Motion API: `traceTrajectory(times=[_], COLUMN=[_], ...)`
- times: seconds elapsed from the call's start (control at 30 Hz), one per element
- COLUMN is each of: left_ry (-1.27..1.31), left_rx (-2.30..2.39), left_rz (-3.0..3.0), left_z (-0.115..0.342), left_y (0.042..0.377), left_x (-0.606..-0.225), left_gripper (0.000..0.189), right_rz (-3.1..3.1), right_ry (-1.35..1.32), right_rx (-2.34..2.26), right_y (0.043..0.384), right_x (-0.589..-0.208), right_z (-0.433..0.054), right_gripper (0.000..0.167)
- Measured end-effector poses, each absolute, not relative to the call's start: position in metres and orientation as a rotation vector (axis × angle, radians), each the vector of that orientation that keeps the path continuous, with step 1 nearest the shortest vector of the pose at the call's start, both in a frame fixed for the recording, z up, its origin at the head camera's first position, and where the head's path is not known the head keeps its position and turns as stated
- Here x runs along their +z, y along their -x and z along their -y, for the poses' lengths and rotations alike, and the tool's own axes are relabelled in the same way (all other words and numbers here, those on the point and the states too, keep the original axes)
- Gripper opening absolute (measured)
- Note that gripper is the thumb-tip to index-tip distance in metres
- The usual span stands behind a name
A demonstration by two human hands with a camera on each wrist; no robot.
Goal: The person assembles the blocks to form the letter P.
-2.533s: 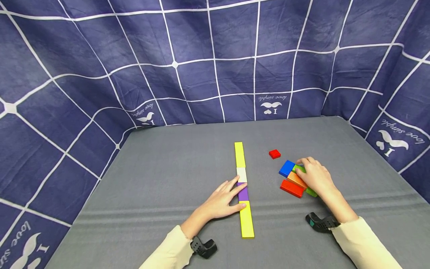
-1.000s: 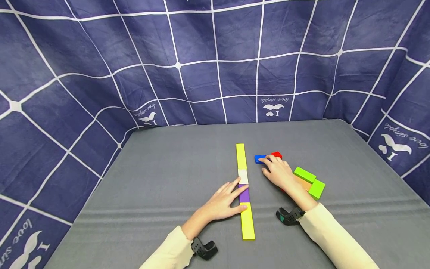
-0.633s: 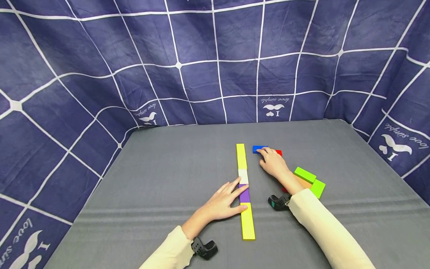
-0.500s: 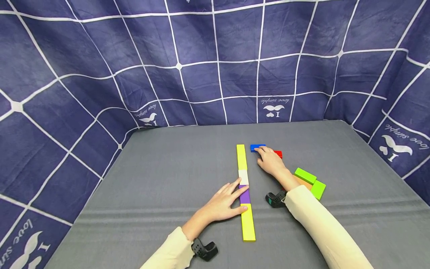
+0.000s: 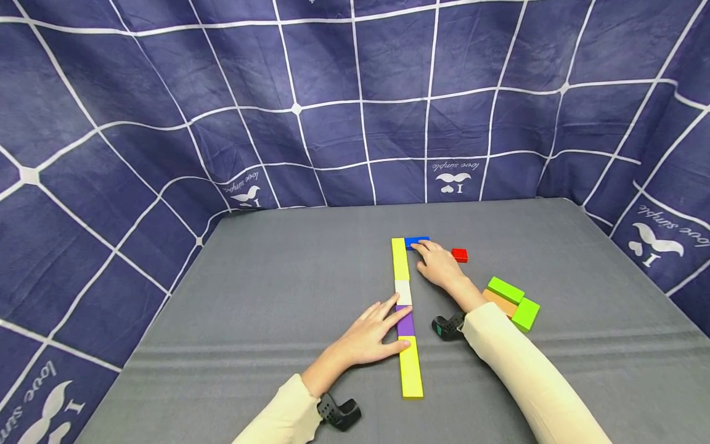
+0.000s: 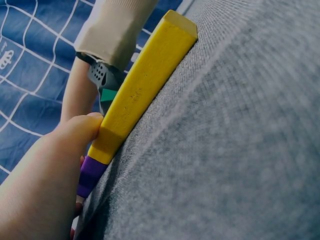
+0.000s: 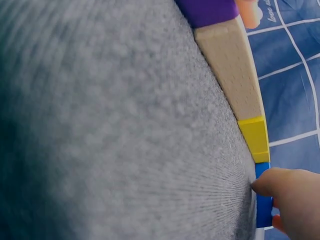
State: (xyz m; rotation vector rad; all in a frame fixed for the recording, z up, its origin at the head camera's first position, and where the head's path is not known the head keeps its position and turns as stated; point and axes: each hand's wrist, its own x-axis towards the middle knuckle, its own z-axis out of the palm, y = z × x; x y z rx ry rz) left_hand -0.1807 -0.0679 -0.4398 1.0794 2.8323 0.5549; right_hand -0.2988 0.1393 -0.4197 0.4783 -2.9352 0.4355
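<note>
Grey creased cloth (image 5: 277, 277) | blue gridded curtain (image 5: 333, 61) behind | left hand (image 5: 366, 338) spread on blocks (image 5: 406, 327) | right hand (image 5: 440, 266) pinches blue block (image 7: 263, 212)

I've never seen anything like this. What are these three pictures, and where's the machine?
There is no machine arm here, only bare hands: a person's left hand and right hand. The wide picture comes from a camera worn on the head. The two close ones come from cameras on the wrists, each watching its own hand's work.

On the grey cloth, four blocks lie end to end: near yellow block, purple block, pale block, far yellow block. The left hand, fingers spread, rests on this line. The right hand pinches a blue block beside the far yellow block. Off to the right lie red, green and orange blocks.
</note>
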Motion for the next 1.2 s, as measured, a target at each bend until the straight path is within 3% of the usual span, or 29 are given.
traceTrajectory(times=[0.4,1.2], left_ry=[-1.066,-1.078], left_rx=[0.558,0.571], left_rz=[-2.816,-2.819], left_z=[0.068,0.069], left_y=[0.179,0.180], left_x=[-0.439,-0.439], left_gripper=[0.060,0.061], right_rz=[2.950,2.952], right_ry=[-0.420,-0.263], right_rx=[0.498,0.506], right_y=[0.286,0.213], right_x=[-0.417,-0.392], right_z=[-0.146,-0.226], right_gripper=[0.048,0.036])
